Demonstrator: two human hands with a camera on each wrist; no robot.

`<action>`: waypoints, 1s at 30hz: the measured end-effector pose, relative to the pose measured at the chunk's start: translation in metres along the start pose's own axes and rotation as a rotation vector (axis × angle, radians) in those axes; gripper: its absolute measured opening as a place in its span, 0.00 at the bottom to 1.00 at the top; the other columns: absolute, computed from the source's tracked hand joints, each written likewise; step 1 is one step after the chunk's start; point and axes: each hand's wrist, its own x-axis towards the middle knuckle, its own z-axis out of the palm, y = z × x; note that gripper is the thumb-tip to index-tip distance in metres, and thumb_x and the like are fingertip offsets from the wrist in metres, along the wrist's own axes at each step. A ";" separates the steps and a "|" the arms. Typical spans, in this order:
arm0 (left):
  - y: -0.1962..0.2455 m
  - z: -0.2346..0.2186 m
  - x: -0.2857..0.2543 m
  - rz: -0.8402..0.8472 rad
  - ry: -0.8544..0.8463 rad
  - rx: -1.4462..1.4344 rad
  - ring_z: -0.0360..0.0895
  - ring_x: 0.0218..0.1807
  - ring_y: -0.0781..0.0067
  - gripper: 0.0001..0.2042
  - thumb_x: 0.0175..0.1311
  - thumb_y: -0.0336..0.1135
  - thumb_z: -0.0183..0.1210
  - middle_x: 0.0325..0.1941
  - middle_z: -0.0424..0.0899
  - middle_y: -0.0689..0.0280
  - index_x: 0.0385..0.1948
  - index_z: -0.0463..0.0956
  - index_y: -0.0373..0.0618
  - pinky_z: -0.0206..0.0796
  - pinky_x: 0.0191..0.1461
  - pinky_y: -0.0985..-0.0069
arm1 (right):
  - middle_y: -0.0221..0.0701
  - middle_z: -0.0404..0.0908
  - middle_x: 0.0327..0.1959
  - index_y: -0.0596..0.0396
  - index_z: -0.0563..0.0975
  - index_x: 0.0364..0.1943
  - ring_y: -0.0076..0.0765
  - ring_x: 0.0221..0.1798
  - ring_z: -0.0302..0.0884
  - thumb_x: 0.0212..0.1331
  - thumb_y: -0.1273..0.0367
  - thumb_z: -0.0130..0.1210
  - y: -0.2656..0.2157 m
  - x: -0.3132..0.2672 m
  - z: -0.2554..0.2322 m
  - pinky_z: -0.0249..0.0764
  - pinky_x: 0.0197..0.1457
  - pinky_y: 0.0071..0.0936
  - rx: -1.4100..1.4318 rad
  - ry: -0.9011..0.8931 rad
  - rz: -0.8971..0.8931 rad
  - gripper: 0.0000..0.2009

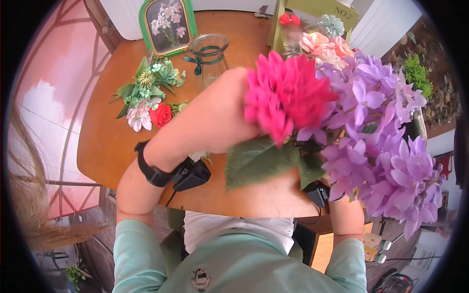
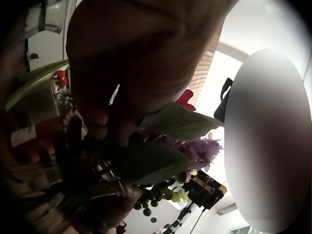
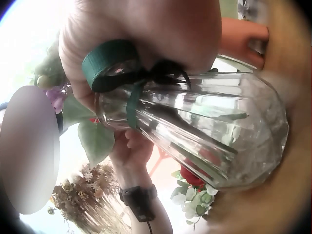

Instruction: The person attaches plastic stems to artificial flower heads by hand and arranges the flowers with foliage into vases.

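My right hand point(image 3: 146, 29) grips a ribbed glass vase point(image 3: 219, 117) at its neck, where a green ribbon point(image 3: 112, 63) is tied. Stems show through the glass. In the head view this hand is hidden behind purple flowers point(image 1: 361, 93) and a bright pink flower point(image 1: 288, 97). My left hand point(image 1: 220, 112) reaches across to the back of the pink flower. Seen from the left wrist, thumb and fingers of the left hand point(image 2: 131, 63) pinch at the stems just above green leaves point(image 2: 180, 122), close to the vase mouth. The pinched part itself is dark and mostly covered.
A second glass vase point(image 1: 210, 53) with a dark ribbon stands at the back, beside a green picture frame point(image 1: 168, 24). Loose flowers, including a red rose point(image 1: 160, 115), lie on the left of the wooden table point(image 1: 107, 146). A green box point(image 1: 337, 14) holds more flowers at back right.
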 end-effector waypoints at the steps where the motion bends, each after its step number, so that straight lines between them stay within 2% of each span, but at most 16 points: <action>1: 0.003 -0.001 0.001 -0.100 -0.042 -0.165 0.84 0.49 0.57 0.13 0.63 0.30 0.67 0.49 0.86 0.57 0.48 0.83 0.40 0.74 0.57 0.67 | 0.37 0.86 0.55 0.55 0.81 0.60 0.37 0.55 0.82 0.57 0.65 0.71 0.000 0.006 0.001 0.79 0.60 0.37 -0.005 0.001 -0.004 0.25; 2: 0.007 -0.003 0.001 -0.202 -0.084 -0.330 0.84 0.49 0.56 0.14 0.63 0.30 0.67 0.49 0.87 0.56 0.49 0.83 0.39 0.74 0.58 0.67 | 0.37 0.86 0.55 0.55 0.81 0.60 0.37 0.55 0.82 0.57 0.65 0.71 -0.006 -0.008 0.018 0.79 0.60 0.37 -0.010 0.001 -0.007 0.25; 3: 0.013 -0.003 0.005 0.094 -0.123 -0.124 0.84 0.48 0.52 0.18 0.59 0.28 0.65 0.49 0.87 0.55 0.52 0.82 0.37 0.74 0.59 0.67 | 0.37 0.86 0.55 0.55 0.81 0.60 0.37 0.55 0.82 0.57 0.65 0.71 -0.017 -0.091 0.024 0.79 0.60 0.37 -0.015 0.001 -0.010 0.25; 4: -0.004 0.006 -0.003 0.096 -0.122 -0.122 0.84 0.48 0.52 0.18 0.59 0.28 0.65 0.49 0.87 0.55 0.52 0.82 0.37 0.74 0.59 0.67 | 0.37 0.86 0.55 0.55 0.81 0.60 0.37 0.55 0.82 0.57 0.65 0.71 -0.017 -0.090 0.026 0.79 0.60 0.37 -0.018 0.001 -0.011 0.25; 6: -0.052 0.026 -0.028 0.294 0.236 0.236 0.84 0.44 0.49 0.20 0.53 0.25 0.65 0.42 0.88 0.54 0.52 0.82 0.37 0.76 0.54 0.66 | 0.37 0.86 0.55 0.55 0.81 0.60 0.37 0.55 0.82 0.57 0.65 0.71 -0.018 -0.084 0.032 0.79 0.60 0.37 -0.026 -0.001 -0.012 0.25; 7: -0.037 0.010 -0.021 0.293 0.236 0.237 0.84 0.44 0.49 0.20 0.53 0.25 0.65 0.42 0.88 0.54 0.52 0.82 0.37 0.76 0.54 0.66 | 0.37 0.86 0.55 0.55 0.81 0.60 0.37 0.55 0.82 0.57 0.65 0.71 -0.018 -0.083 0.030 0.79 0.60 0.37 -0.026 -0.002 -0.011 0.25; 9: 0.001 -0.039 -0.004 -0.034 -0.413 0.079 0.85 0.40 0.51 0.19 0.52 0.22 0.64 0.36 0.88 0.55 0.49 0.83 0.37 0.76 0.47 0.64 | 0.37 0.86 0.55 0.55 0.81 0.60 0.37 0.55 0.82 0.57 0.65 0.71 -0.015 -0.091 0.015 0.79 0.60 0.37 -0.024 -0.003 -0.014 0.25; 10: 0.015 -0.051 0.002 -0.039 -0.413 0.080 0.85 0.40 0.51 0.19 0.52 0.22 0.64 0.36 0.88 0.55 0.49 0.83 0.37 0.76 0.47 0.64 | 0.37 0.86 0.55 0.55 0.81 0.60 0.37 0.55 0.82 0.57 0.65 0.71 -0.014 -0.095 0.006 0.79 0.60 0.37 -0.020 -0.005 -0.014 0.25; 12: 0.033 -0.067 0.002 -0.336 -0.289 0.058 0.85 0.36 0.53 0.14 0.53 0.22 0.65 0.32 0.88 0.54 0.43 0.85 0.36 0.75 0.41 0.63 | 0.37 0.86 0.55 0.55 0.81 0.60 0.37 0.55 0.82 0.57 0.65 0.71 -0.017 -0.108 0.037 0.79 0.60 0.37 0.010 -0.019 -0.004 0.25; 13: 0.035 -0.075 0.000 -0.357 -0.288 0.063 0.85 0.36 0.53 0.14 0.53 0.22 0.65 0.32 0.88 0.54 0.43 0.85 0.36 0.75 0.41 0.63 | 0.37 0.86 0.55 0.55 0.81 0.60 0.37 0.55 0.82 0.57 0.65 0.71 -0.002 -0.032 0.031 0.79 0.60 0.37 0.028 -0.028 -0.006 0.25; 15: 0.034 -0.094 0.000 -0.467 -0.261 0.451 0.84 0.34 0.62 0.09 0.58 0.27 0.69 0.33 0.89 0.60 0.39 0.85 0.34 0.77 0.43 0.69 | 0.37 0.86 0.55 0.55 0.81 0.60 0.37 0.55 0.82 0.57 0.65 0.71 0.003 -0.017 0.037 0.79 0.60 0.37 0.045 -0.041 -0.019 0.25; 18: 0.008 -0.103 -0.011 -0.497 -0.404 0.713 0.88 0.38 0.59 0.09 0.55 0.26 0.70 0.35 0.90 0.57 0.37 0.86 0.35 0.78 0.44 0.68 | 0.37 0.86 0.55 0.55 0.81 0.60 0.37 0.55 0.82 0.57 0.65 0.71 0.010 -0.005 0.016 0.79 0.60 0.37 0.042 -0.051 -0.020 0.25; 19: 0.007 -0.099 -0.010 -0.593 -0.425 0.721 0.89 0.43 0.56 0.12 0.52 0.26 0.71 0.37 0.90 0.55 0.39 0.87 0.36 0.79 0.46 0.64 | 0.37 0.86 0.55 0.55 0.81 0.60 0.37 0.55 0.82 0.57 0.65 0.71 0.016 -0.011 -0.012 0.79 0.60 0.37 0.041 -0.053 -0.018 0.25; 24: -0.021 -0.080 -0.010 -0.614 -0.544 0.983 0.88 0.48 0.51 0.19 0.47 0.28 0.76 0.41 0.90 0.53 0.44 0.87 0.39 0.80 0.52 0.60 | 0.37 0.86 0.55 0.55 0.81 0.60 0.37 0.55 0.82 0.58 0.65 0.70 0.013 -0.007 -0.008 0.79 0.60 0.37 0.031 -0.061 -0.022 0.25; 26: -0.038 -0.074 -0.018 -0.729 -0.644 1.120 0.87 0.48 0.51 0.22 0.46 0.30 0.77 0.42 0.90 0.55 0.46 0.86 0.42 0.80 0.53 0.60 | 0.37 0.86 0.55 0.55 0.81 0.60 0.37 0.55 0.82 0.58 0.65 0.70 0.015 0.000 -0.009 0.79 0.60 0.37 0.031 -0.063 -0.023 0.25; 30: -0.075 -0.077 -0.041 -0.695 -0.578 1.127 0.87 0.49 0.50 0.23 0.46 0.30 0.78 0.42 0.90 0.56 0.48 0.85 0.44 0.80 0.53 0.59 | 0.37 0.86 0.55 0.55 0.81 0.60 0.37 0.55 0.82 0.58 0.65 0.70 0.015 0.004 -0.008 0.79 0.60 0.37 0.026 -0.063 -0.022 0.25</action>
